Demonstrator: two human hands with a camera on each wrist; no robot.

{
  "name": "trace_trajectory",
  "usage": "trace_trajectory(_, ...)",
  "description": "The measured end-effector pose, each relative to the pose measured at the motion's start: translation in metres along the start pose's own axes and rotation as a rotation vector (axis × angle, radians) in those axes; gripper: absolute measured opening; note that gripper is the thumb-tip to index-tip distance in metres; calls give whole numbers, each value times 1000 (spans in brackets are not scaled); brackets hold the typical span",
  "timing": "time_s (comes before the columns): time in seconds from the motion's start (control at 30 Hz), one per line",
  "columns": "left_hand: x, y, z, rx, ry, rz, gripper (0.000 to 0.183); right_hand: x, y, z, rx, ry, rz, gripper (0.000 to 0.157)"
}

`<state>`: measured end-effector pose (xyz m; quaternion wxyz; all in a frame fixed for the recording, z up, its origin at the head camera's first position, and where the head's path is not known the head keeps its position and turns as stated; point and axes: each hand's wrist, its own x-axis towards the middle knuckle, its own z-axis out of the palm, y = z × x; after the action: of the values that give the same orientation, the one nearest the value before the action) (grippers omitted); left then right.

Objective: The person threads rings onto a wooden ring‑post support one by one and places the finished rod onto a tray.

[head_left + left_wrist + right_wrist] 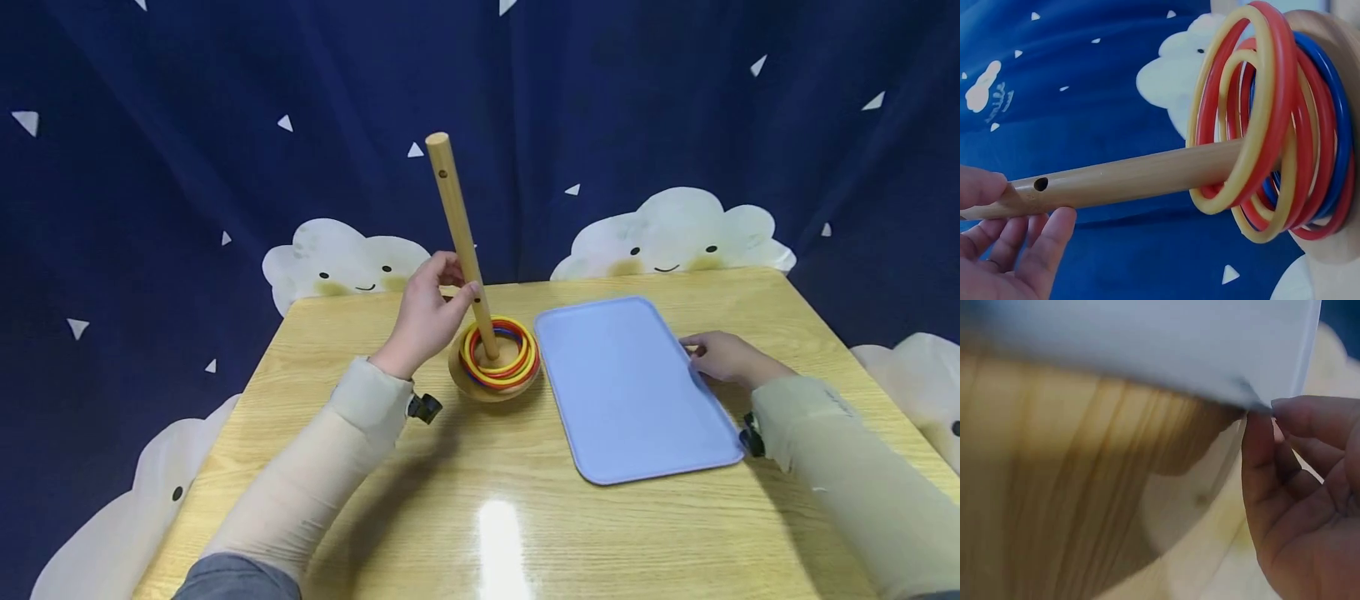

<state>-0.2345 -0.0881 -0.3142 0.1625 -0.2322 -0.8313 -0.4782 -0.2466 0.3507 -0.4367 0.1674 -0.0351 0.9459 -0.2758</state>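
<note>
My left hand [427, 317] holds a wooden post [454, 204], the thumb on one side and fingers on the other. In the left wrist view the thumb and fingers [1047, 250] sit near a drilled hole in the post [1141, 178]. Yellow [1264, 81], red [1285, 75] and blue rings [1341, 119] are looped around its lower end, above a round wooden base [491, 395]. My right hand [727, 357] pinches the right edge of a pale blue tray [630, 383]. Thumb and fingertips [1260, 434] meet at the tray's rim in the right wrist view.
Both the base and the tray are on a light wooden table [442, 525], the tray right of the base. Behind hangs a dark blue curtain [360, 100] with white triangles and smiling clouds. Small black cameras [425, 408] are worn at the wrists.
</note>
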Motion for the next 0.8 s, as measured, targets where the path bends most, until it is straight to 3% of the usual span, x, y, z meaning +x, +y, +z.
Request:
trace_trajectory(0.17,2,6,-7,1,35,22,21,11,-42,30,90,-36,-80,59)
trace_trajectory(0.4,-4,6,-3,-17,29,37,19,15,-79,67,416,-86,-76,70)
trace_trajectory(0.8,-15,-1,10,-25,-15,4,17,7,-103,84,425,-109,-116,68)
